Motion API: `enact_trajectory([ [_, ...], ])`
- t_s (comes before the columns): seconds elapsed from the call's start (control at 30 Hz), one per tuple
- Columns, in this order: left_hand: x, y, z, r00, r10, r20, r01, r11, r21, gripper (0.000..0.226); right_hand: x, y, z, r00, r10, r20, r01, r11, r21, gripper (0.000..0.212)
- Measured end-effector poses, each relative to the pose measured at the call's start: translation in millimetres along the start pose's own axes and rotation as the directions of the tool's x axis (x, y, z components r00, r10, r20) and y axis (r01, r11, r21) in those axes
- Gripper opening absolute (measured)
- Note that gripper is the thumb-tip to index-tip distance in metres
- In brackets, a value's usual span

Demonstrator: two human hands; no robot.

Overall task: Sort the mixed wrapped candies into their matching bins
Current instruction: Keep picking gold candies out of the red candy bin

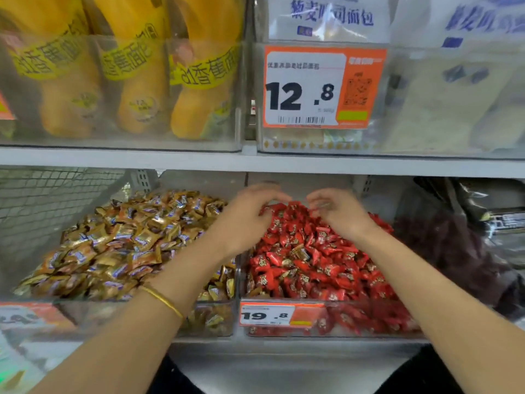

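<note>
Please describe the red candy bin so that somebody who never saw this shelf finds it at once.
Look under the white shelf board. The bin is the clear middle one, below the 12.8 tag, with a 19.8 tag on its front. It alone holds red candies; gold ones lie left, dark goods right.

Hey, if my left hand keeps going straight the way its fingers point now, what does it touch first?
Probably the peak of the red candies, just under the fingertips of the left hand; the right hand lies close beyond, though depth is unclear.
</note>
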State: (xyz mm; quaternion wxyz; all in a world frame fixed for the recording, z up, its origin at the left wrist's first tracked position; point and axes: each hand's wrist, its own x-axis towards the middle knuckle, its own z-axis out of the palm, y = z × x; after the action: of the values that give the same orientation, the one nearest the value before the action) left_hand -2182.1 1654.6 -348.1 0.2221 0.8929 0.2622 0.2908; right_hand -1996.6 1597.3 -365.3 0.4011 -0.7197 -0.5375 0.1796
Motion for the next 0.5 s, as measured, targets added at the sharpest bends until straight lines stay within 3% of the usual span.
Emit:
enact_trajectory([
  [0.07, 12, -3, 6, 0.999, -0.003, -0.044, 0.005, 0.999, 0.045, 0.043, 15, -1, 11, 0.975, -0.168, 0.148, 0.196, 0.959, -0.203, 0.046],
  [0.17, 19, -13, 12, 0.996, -0.038, -0.082, 0.039, 0.999, 0.012, 0.043, 41, -2, 40, 0.881, -0.288, 0.374, 0.446, 0.769, -0.458, 0.044],
  [0.23, 18, -18, 13, 0.992, -0.069, -0.109, 0.064, 0.997, -0.051, 0.044, 51, 2, 54, 0.864, -0.148, 0.482, 0.446, 0.670, -0.594, 0.046],
  [0.33, 17, -21, 12, 0.993, -0.082, -0.089, 0.072, 0.992, -0.108, 0.047, 51, 20, 50, 0.889, -0.064, 0.453, 0.392, 0.617, -0.682, 0.043],
  [0.43, 17, -20, 11, 0.998, -0.061, -0.032, 0.061, 0.998, -0.026, 0.043, 40, 40, 21, 0.925, -0.107, 0.364, 0.345, 0.635, -0.691, 0.033],
  [0.5, 20, -17, 10, 0.998, -0.028, 0.050, 0.022, 0.992, 0.124, 0.043, 29, 51, -3, 0.933, -0.054, 0.355, 0.307, 0.633, -0.711, 0.029],
])
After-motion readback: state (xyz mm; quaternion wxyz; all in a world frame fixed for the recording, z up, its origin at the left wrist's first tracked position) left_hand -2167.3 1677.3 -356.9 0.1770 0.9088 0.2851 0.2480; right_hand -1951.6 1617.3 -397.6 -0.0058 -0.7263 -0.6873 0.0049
